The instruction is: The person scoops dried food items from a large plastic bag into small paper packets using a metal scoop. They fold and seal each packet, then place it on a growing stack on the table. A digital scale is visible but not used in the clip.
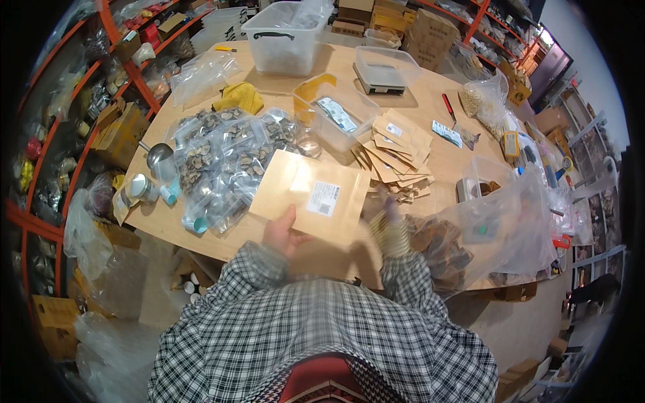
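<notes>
My left hand (286, 232) grips the lower left edge of a kraft paper pouch (282, 186), thumb on top. The pouch bears a white printed label (323, 198) and is held tilted above the table. To its right is my right hand (390, 226), in what looks like a striped glove. It is blurred by motion, so its fingers cannot be made out. Behind it lies a fanned stack of kraft pouches (398, 151). Left of the held pouch are clear plastic bags of dried mushrooms (242, 161), partly covered by it.
Ahead stand a clear plastic bin (332, 123) holding a printed packet and a digital scale (380, 83) under another bin. A red-handled tool (448, 104) lies at the right. A plastic bag of brown dried pieces (443, 252) is near my right sleeve. A metal scoop (160, 153) lies left.
</notes>
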The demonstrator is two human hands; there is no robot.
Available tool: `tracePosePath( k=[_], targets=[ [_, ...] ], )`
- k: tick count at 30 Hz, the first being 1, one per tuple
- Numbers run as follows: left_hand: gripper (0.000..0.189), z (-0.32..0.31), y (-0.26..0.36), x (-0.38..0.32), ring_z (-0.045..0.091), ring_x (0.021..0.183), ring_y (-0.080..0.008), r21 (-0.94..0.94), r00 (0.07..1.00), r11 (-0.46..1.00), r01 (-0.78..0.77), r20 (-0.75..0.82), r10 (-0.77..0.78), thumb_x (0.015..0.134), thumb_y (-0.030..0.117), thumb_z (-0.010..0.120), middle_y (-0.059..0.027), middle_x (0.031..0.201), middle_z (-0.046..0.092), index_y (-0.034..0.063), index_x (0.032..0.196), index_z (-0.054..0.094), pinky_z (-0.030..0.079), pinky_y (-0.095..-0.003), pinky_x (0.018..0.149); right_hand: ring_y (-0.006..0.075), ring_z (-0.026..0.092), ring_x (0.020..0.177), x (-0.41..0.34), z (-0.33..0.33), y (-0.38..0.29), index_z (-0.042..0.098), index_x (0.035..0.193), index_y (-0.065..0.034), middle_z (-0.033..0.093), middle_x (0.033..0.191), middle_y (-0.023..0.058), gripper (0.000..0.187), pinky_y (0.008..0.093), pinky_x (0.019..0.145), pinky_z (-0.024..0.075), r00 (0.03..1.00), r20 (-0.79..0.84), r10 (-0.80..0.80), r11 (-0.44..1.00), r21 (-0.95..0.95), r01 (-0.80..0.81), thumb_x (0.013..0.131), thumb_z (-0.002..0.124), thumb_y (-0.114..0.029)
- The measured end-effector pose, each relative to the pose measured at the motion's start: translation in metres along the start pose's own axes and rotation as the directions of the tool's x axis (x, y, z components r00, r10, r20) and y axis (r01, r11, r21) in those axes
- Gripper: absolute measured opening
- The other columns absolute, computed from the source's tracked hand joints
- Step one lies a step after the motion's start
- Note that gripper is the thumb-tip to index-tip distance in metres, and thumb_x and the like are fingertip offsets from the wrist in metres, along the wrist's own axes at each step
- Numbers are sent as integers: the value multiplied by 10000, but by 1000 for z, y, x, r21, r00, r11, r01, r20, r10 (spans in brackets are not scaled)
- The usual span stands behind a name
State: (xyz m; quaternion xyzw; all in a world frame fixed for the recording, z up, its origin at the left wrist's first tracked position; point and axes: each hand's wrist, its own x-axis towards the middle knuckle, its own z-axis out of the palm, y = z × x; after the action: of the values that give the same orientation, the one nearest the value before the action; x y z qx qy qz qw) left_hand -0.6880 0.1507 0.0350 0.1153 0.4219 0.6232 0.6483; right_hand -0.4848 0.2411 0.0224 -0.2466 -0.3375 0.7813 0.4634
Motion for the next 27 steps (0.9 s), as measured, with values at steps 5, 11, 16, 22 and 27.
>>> tracePosePath(
  k=[5, 11, 16, 22, 27],
  targets=[
    [410, 1, -26, -8, 639, 775, -234, 162, 988, 977, 142, -76, -131, 930, 324, 401, -149, 935, 619, -34, 1106, 497, 546, -295, 586, 236, 543, 993, -17, -7, 42, 472, 1177, 35, 565, 1093, 165, 490, 315, 851, 455, 992, -103, 77, 890, -440, -115, 832, 587, -293],
    [342, 15, -9, -31, 594, 680, -168, 730, 994, 683, 5, 70, -82, 840, 306, 571, -102, 813, 626, -2, 991, 576, 497, -263, 578, 209, 596, 745, -17, 20, 21, 540, 1038, 3, 613, 833, 161, 225, 330, 653, 479, 985, 172, 35, 457, -879, 137, 857, 498, -124],
    [274, 33, -2, -31, 559, 588, -114, 790, 918, 480, -380, 261, 298, 903, 250, 486, -70, 705, 582, -18, 920, 544, 459, -234, 495, 221, 567, 686, -32, 75, 5, 514, 1074, -31, 584, 789, 120, 275, 314, 651, 472, 932, 338, 134, 537, -815, 219, 829, 527, -153],
    [266, 21, -28, -18, 537, 539, -109, 659, 940, 673, -335, 184, 287, 936, 223, 404, -74, 669, 571, -10, 887, 523, 444, -236, 498, 195, 546, 648, -36, 80, -18, 510, 1007, -36, 557, 732, 98, 242, 306, 595, 454, 932, 171, 321, 744, -654, -136, 800, 560, -152],
    [244, 24, -39, -15, 529, 526, -112, 700, 907, 600, -387, 172, 385, 924, 189, 417, -83, 647, 578, -17, 878, 541, 443, -244, 498, 236, 568, 668, -35, 59, -7, 513, 972, -32, 552, 738, 119, 277, 319, 599, 456, 869, 495, 17, 389, -804, 450, 760, 608, -182]
  ],
)
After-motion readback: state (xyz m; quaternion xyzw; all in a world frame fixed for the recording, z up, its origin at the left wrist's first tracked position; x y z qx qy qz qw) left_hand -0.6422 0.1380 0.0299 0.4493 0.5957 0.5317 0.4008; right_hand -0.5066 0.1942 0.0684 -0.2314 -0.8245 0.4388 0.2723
